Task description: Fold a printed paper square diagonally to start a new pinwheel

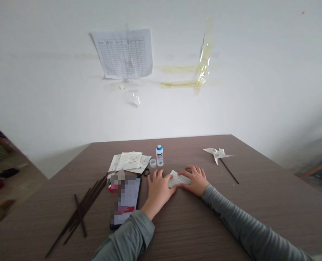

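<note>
Between my two hands a small folded piece of printed paper (176,178) lies on the brown table. My left hand (159,187) grips its left side with thumb and forefinger, the other fingers bent over the table. On the right side, my right hand (196,181) holds the paper the same way, the thumb at the near edge. Just beyond stands a white bottle with a blue top (160,156), beside a small clear plastic cup (153,163). A white paper pinwheel (217,154) on a dark stick lies to the far right.
Left of my hands are a phone (130,203), dark scissors handles (146,172) and a stack of printed paper sheets (129,161). Several thin dark sticks (82,208) lie farther left on the table (258,217). A printed sheet (124,54) hangs on the wall behind.
</note>
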A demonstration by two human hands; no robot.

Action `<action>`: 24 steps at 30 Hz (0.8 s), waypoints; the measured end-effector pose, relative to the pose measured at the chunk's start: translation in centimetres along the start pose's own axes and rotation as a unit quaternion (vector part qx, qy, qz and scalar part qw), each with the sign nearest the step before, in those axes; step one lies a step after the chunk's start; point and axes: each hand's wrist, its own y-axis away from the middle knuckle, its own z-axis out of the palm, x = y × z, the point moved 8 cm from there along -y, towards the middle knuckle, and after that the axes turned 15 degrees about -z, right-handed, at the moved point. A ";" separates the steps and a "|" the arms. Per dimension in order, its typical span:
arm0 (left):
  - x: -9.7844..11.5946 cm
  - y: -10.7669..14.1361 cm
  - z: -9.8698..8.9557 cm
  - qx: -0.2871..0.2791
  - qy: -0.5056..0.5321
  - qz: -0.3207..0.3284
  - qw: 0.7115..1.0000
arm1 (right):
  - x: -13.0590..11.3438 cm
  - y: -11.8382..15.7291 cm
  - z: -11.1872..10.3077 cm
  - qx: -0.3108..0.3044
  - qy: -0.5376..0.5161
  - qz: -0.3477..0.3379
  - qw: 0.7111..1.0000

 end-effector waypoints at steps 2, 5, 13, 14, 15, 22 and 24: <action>0.0 0.0 -0.1 -0.006 -0.001 -0.002 1.000 | 0.1 -0.1 0.1 -0.016 0.000 0.011 1.000; 0.0 0.0 -0.2 -0.019 -0.002 -0.007 1.000 | 0.6 -0.4 -0.1 -0.039 -0.008 0.020 0.999; -0.2 0.0 -1.1 -0.019 0.005 -0.003 1.000 | 1.7 -0.3 -0.1 -0.045 -0.023 0.032 0.998; -0.3 0.0 -1.1 -0.018 0.002 -0.002 1.000 | 1.7 -0.3 -0.1 -0.047 -0.027 0.031 0.998; -0.4 -0.1 -1.2 -0.018 -0.002 -0.001 1.000 | 1.7 -0.3 -0.1 -0.051 -0.033 0.028 0.998; -2.0 -0.6 -1.4 -0.020 -0.008 0.001 1.000 | 1.7 -0.4 0.1 -0.044 -0.029 0.026 0.998; -2.3 -0.6 -1.4 -0.023 -0.011 0.006 1.000 | 1.9 -0.5 0.4 -0.047 -0.023 0.033 0.998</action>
